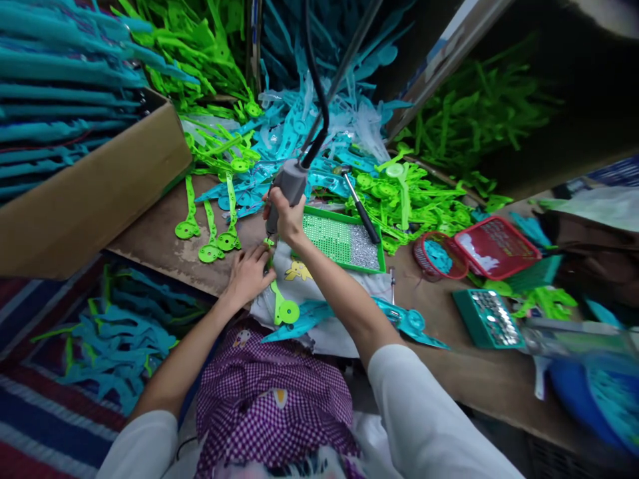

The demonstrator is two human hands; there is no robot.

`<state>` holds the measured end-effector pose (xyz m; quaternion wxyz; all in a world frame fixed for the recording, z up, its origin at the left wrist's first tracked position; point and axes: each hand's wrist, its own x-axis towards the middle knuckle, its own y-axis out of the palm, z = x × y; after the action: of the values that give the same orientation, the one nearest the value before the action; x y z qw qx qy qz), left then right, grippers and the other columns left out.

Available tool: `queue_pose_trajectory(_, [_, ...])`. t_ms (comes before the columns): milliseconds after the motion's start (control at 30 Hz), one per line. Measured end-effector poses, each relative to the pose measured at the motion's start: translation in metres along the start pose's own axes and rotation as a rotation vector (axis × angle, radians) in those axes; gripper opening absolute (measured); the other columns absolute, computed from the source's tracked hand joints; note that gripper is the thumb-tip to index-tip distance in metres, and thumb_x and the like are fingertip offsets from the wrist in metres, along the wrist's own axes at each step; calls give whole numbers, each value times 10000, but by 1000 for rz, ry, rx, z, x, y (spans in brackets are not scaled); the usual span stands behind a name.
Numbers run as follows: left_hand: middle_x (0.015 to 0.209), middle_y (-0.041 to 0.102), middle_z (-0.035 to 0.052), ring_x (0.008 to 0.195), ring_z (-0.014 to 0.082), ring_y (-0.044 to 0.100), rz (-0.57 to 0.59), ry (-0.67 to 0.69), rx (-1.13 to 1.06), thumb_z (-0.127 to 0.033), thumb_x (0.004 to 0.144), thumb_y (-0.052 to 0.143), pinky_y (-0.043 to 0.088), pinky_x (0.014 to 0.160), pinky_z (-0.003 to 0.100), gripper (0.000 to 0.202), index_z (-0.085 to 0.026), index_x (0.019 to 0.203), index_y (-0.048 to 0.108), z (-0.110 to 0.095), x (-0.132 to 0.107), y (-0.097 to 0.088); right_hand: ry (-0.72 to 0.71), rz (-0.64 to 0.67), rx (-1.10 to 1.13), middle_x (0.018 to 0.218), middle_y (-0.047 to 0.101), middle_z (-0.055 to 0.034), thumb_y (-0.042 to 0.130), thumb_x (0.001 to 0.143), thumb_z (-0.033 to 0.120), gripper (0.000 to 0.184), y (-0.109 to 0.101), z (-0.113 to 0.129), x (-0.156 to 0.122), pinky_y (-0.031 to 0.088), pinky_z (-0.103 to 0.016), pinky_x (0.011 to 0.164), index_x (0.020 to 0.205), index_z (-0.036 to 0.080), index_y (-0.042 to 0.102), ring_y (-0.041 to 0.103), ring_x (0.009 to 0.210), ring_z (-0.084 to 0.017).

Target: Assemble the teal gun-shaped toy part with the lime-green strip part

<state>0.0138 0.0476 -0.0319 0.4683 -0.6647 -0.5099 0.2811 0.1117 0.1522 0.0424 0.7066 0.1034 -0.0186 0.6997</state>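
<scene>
My right hand [283, 214] is wrapped round a grey powered screwdriver [288, 183] that hangs from a black cable, its tip pointing down at the bench. My left hand [248, 274] presses its fingers on the top end of a green plastic part [280, 305] lying on a white cloth [319, 293]. A teal plastic part [304, 319] lies beside the green one, under my right forearm.
A green tray of screws [344, 239] sits just right of my hands with a hammer [358, 203] across it. Heaps of green and teal parts fill the back. A cardboard box [90, 193] stands left. Red baskets [494, 246] and a teal screw tray [488, 318] lie right.
</scene>
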Motion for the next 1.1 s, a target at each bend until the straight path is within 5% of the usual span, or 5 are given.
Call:
queue_pose_trajectory(200, [1394,581,121,1282,307,504,6,-15,10,-300,900,528,336,1060,473,409,-176,1284,599,0,0,2,-9,186,-104,491,499,54,693,680,626,449,9,0,-2,414,-267,457,599,213,535,478,439,-89])
queue_pose_trajectory(400, [1380,588,130,1271,317,507,23,-26,13,-288,891,533,333,1056,484,411,-174,1278,608,-1,0,0,-32,171,-73,497,505,65,726,645,638,453,9,-11,-3,434,-269,449,639,215,561,489,446,-96])
queue_pose_trajectory(733, [1391,567,134,1302,317,486,-19,-27,-56,-307,893,541,320,1083,528,372,-213,1247,609,6,2,0,-173,-300,30,533,472,38,476,744,801,567,-66,31,7,439,-284,478,699,242,558,555,488,-124])
queue_pose_trajectory(933, [1277,548,144,1059,234,622,-302,-191,-382,-372,862,614,525,910,400,490,-179,1302,515,-12,-47,-5,-145,-361,-14,585,525,34,530,726,758,529,-87,7,6,422,-286,468,688,230,549,526,475,-104])
queue_pose_trajectory(1100, [1203,564,136,713,132,628,-185,-442,-640,-433,867,628,566,607,288,689,-183,1443,344,-41,-89,4,-142,-311,-75,646,544,14,584,691,761,546,-91,-5,12,460,-296,511,780,223,604,614,577,-143])
